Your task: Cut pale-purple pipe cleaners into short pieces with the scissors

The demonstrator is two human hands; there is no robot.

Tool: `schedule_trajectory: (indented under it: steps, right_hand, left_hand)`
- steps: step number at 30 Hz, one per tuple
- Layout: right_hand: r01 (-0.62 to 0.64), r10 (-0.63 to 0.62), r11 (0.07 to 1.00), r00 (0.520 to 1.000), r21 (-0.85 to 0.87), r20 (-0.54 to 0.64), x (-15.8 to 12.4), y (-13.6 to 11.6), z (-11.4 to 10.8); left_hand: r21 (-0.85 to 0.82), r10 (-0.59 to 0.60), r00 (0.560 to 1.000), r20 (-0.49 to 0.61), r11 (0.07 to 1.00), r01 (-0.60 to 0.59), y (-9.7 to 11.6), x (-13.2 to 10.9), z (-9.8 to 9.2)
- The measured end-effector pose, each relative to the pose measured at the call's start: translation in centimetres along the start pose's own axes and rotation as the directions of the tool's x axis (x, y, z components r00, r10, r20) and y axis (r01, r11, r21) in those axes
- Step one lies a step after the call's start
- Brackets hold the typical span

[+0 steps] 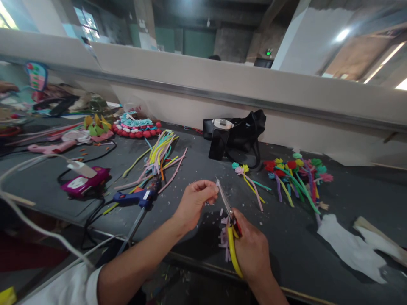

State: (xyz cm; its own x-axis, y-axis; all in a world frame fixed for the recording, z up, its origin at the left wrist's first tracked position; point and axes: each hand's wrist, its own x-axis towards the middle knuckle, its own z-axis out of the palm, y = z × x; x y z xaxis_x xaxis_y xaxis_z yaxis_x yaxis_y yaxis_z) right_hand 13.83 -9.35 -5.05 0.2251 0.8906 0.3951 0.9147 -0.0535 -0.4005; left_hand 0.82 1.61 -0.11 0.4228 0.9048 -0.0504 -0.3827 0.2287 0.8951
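Dark table (193, 159), scissors (231, 212) in right grip (253, 246)

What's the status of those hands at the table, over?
Right hand gripping scissors. Left hand pinched near their tips; anything held too small to tell. Lilac cuttings lying beneath. Blue glue gun off left, apart from both hands.

A phone (218, 145) stands before a black bag (244, 130) near the partition (178, 94).
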Motion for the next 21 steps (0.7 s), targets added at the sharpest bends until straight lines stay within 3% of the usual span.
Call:
schedule_trajectory:
  steps: [10, 21]
  right_hand:
    - [-0.151, 0.15, 0.988, 0.987, 0.014, 0.064, 0.4, 0.1, -0.7]
    - [-0.13, 0.129, 0.991, 0.98, 0.001, 0.152, 0.5, -0.4, -1.2]
  left_hand:
    - [-0.013, 0.004, 1.0, -0.03, 1.0, -0.004, 0.2, 0.3, -0.1]
    - [0.032, -0.006, 1.0, -0.008, 0.999, 0.006, -0.1, 0.3, -0.3]
